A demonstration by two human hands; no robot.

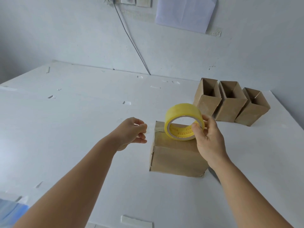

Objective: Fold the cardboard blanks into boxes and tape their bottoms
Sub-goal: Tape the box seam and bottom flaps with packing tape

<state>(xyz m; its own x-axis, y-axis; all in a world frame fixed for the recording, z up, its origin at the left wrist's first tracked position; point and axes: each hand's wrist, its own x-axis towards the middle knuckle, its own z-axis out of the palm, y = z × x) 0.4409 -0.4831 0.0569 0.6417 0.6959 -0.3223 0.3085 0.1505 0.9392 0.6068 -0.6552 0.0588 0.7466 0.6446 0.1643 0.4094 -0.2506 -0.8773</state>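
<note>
Centre of frame, on tabletop (pixel 65 129): upturned cardboard box (pixel 174 155), yellow tape roll (pixel 184 121) on its bottom. Right hand (pixel 208 137) grips roll; left hand (pixel 133 132) pinches, apparently tape end. Best: draw strip taut along seam.

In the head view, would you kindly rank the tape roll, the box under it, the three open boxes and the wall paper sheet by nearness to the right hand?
1. Tape roll: gripped by the right hand.
2. Taped box: directly beneath the hand.
3. Three open boxes: standing behind, to the right.
4. Paper sheet: up on the far wall.
</note>
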